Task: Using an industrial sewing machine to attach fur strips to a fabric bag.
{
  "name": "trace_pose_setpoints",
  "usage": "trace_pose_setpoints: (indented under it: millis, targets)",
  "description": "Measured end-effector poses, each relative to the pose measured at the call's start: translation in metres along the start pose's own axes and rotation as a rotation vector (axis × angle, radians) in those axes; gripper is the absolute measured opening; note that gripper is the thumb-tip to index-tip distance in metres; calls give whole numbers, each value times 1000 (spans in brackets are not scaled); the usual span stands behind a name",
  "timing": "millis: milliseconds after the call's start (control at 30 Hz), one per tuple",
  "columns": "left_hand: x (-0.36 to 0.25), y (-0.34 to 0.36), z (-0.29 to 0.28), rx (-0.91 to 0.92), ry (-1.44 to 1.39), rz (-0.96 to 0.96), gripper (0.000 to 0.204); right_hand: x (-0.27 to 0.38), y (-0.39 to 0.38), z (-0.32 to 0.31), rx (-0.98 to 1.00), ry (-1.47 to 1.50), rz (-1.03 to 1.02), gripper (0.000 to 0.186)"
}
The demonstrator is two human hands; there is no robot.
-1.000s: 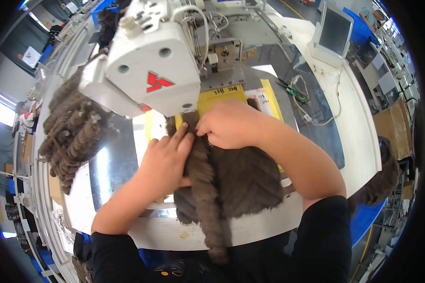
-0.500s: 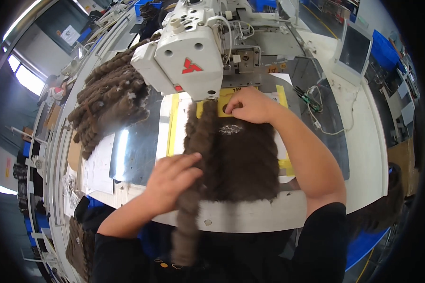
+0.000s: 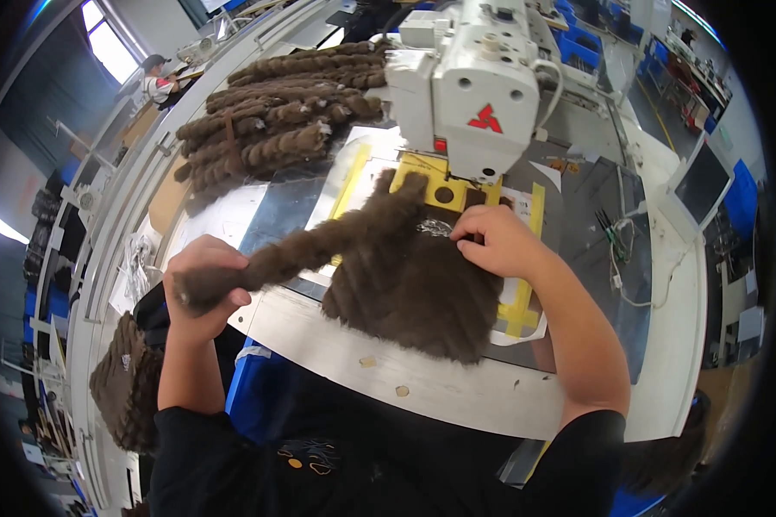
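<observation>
A dark brown fur piece (image 3: 409, 297) lies on the machine bed, its upper edge at a yellow plate (image 3: 444, 195) with round holes. A silvery patch (image 3: 434, 227) shows near that upper edge. From the plate a long brown fur strip (image 3: 306, 250) runs slantwise to the lower left, lifted off the bed. My left hand (image 3: 205, 289) is closed round its free end, thumb uppermost toward the strip. At the upper right of the fur piece my right hand (image 3: 502, 241) rests with curled fingers, thumb and forefinger pinching the fur beside the patch.
A white sewing machine head (image 3: 483, 95) stands just beyond the plate. Bundled fur strips (image 3: 272, 116) lie at the far left. A screen (image 3: 703, 183) and green-handled tool with a cable (image 3: 614, 233) sit on the right. More fur (image 3: 128, 379) hangs at the lower left.
My left hand has moved left and taken hold of the strip's free end, swinging it outward from the fur piece. My right hand has shifted from the yellow plate onto the fur.
</observation>
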State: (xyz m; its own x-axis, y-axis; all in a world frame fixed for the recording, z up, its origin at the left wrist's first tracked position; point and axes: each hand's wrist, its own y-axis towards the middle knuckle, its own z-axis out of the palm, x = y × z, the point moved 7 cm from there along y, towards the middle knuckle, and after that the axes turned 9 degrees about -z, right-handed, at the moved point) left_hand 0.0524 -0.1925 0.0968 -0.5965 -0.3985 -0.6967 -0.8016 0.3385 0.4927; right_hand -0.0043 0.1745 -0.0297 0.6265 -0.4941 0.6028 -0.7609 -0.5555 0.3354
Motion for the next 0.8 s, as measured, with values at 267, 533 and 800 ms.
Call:
trace_pose_setpoints:
  millis: [267, 533, 800]
  targets:
    - [-30, -11, -1, -50, -58, 104, 21, 93, 18, 55, 235, 567, 331, 29]
    - [-81, -34, 87, 666, -159, 383, 24, 177, -38, 152, 164, 1361, 486, 50]
    - [-40, -4, 159, 744, -165, 346, 42, 173, -73, 159, 222, 1188, 738, 42]
